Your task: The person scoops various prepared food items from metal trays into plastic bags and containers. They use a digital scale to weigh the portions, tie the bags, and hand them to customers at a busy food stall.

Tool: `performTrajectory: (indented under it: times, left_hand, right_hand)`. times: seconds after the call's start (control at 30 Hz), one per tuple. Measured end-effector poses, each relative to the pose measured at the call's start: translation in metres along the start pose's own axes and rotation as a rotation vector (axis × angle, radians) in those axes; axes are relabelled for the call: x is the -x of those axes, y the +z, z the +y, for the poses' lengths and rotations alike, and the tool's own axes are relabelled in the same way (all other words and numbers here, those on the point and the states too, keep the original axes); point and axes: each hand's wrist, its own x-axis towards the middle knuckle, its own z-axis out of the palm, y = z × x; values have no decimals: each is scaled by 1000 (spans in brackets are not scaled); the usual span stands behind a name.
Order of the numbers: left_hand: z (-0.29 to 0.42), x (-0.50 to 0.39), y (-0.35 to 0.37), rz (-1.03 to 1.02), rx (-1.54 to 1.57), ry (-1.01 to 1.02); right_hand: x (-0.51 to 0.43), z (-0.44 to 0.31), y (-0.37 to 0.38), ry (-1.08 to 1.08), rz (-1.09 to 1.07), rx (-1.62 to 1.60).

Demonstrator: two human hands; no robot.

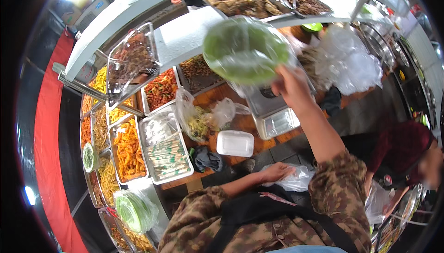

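My right hand [295, 86] is raised over the counter and grips the rim of a green bowl [246, 50] wrapped in clear plastic film. Low in front of my apron, my left hand [277, 172] holds a thin clear plastic bag [300, 179]. A white foam takeaway box [235, 144] lies on the wooden counter [204, 97] between the hands. Behind it is a plastic bag of chopped vegetables [198, 123]. Partly hidden beneath the bowl and right arm is a grey metal tray [265, 105].
Paper-wrapped chopsticks [168, 157] fill a steel tray on the left, beside trays of orange strips [129, 152] and red diced food [160, 90]. Overhead runs a white shelf [187, 27] with fried food [242, 1]. A person [399, 152] bends at right, near bundled plastic bags [348, 58].
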Motion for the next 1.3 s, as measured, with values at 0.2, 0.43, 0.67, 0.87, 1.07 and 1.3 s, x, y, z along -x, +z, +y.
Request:
performTrajectory:
  times: [0.2, 0.43, 0.67, 0.87, 1.07, 1.3]
  left_hand:
    - [-25, 27, -36, 137, 47, 153]
    - [-85, 12, -33, 113, 367, 5]
    - [-1, 8, -54, -55, 308, -94]
    - [0, -46, 11, -330, -77, 76]
    - [17, -63, 139, -704, -368, -167]
    - [-29, -49, 274, -1041, -437, -322]
  right_hand:
    - [-213, 56, 169, -42, -59, 200]
    - [-262, 85, 223, 130, -40, 88]
    - [-50, 85, 60, -188, -340, 554]
    - [192, 90, -131, -191, 554, 948]
    - [442, 126, -182, -61, 1509, 812]
    - [639, 255, -175, -58, 2144, -228]
